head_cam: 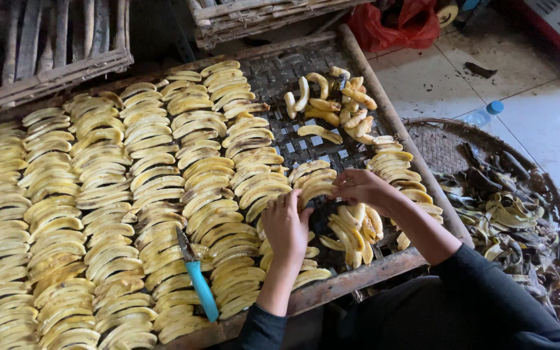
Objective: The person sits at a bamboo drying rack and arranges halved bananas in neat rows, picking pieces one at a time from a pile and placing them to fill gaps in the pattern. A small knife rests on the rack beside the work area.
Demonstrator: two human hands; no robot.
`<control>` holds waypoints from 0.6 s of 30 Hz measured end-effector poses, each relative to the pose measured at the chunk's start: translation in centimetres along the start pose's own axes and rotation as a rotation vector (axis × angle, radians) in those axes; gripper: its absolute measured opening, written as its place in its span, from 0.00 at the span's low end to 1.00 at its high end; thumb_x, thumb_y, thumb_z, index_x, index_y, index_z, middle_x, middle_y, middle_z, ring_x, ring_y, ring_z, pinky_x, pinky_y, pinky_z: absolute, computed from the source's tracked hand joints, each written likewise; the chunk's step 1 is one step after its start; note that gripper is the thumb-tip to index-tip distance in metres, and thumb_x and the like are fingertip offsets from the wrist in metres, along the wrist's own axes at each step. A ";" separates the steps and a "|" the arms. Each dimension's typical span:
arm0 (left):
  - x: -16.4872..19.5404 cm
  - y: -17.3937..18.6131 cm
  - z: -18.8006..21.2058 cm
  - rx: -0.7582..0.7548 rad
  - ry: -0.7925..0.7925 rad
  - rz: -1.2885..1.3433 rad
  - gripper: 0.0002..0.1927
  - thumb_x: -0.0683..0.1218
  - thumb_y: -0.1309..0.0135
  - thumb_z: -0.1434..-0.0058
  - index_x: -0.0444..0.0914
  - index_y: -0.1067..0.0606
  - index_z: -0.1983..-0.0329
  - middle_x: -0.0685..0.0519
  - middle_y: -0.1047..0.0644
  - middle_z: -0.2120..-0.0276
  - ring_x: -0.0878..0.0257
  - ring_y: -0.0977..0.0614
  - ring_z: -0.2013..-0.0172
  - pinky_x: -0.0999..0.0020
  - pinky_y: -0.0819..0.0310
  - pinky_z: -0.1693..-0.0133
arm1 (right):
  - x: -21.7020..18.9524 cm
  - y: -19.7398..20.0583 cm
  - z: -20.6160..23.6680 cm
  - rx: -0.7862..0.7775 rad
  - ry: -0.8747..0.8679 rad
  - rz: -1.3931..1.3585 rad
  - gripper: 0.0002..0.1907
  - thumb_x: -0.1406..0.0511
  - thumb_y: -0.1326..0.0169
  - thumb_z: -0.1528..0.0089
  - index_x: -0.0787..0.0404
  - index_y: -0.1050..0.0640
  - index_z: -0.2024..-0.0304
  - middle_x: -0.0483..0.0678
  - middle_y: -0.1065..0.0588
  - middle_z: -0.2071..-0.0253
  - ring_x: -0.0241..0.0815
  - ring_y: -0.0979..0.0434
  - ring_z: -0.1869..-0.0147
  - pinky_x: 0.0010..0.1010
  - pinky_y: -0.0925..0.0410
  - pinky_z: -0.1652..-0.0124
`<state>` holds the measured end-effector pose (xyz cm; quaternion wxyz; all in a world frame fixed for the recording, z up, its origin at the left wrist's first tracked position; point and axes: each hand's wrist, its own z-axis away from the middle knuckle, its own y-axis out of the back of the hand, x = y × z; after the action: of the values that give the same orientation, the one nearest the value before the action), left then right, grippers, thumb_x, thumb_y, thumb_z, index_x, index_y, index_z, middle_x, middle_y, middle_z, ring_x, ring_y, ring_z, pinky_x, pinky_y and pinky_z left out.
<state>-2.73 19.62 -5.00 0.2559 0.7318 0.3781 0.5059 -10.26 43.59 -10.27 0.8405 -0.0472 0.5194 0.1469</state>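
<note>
- Hands meet over curved yellow banana slices (pixel 315 185) on the woven rack (pixel 280 78): left hand (pixel 286 223) flat, fingers together; right hand (pixel 361 188) pinching one slice.
- Blue-handled knife (pixel 197 275) lies near left.
- Round basket (pixel 435 139) of dark peels sits right.

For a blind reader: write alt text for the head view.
Two hands, left hand and right hand, lay a peeled banana slice into rows of slices on a woven rack. A blue-handled knife lies on the rows; a basket of peels sits to the right.
</note>
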 end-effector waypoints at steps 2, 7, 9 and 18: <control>-0.2 -0.2 0.2 0.025 -0.045 -0.049 0.18 0.49 0.33 0.48 0.43 0.20 0.54 0.54 0.19 0.60 0.53 0.22 0.57 0.56 0.33 0.57 | 0.2 0.0 -0.4 0.038 0.029 0.227 0.12 0.66 0.37 0.41 0.61 0.22 0.56 0.48 0.15 0.64 0.37 0.24 0.67 0.31 0.35 0.70; -0.3 -0.8 0.1 0.041 -0.066 -0.081 0.08 0.47 0.36 0.43 0.43 0.18 0.61 0.55 0.19 0.63 0.55 0.21 0.57 0.57 0.33 0.55 | -0.4 -0.8 0.0 0.236 0.336 0.737 0.11 0.63 0.33 0.46 0.60 0.20 0.64 0.49 0.17 0.69 0.40 0.17 0.67 0.33 0.26 0.64; -0.2 -0.8 0.0 0.025 -0.061 -0.094 0.06 0.47 0.36 0.43 0.44 0.18 0.63 0.56 0.18 0.63 0.55 0.21 0.58 0.57 0.33 0.56 | -1.3 -1.3 0.6 0.282 0.467 0.777 0.10 0.64 0.34 0.47 0.61 0.20 0.66 0.50 0.18 0.70 0.43 0.17 0.66 0.35 0.26 0.64; 1.7 -0.6 1.9 -0.205 -0.031 0.104 0.11 0.48 0.38 0.41 0.39 0.21 0.59 0.49 0.20 0.62 0.51 0.21 0.59 0.55 0.32 0.56 | -5.2 -3.4 5.8 0.106 0.292 0.986 0.22 0.59 0.33 0.48 0.61 0.26 0.58 0.53 0.22 0.71 0.54 0.18 0.66 0.45 0.27 0.67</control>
<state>-0.78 21.36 -5.27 0.3087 0.7283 0.2817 0.5430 -6.46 40.67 -3.29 0.5912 0.2257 0.5986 0.4912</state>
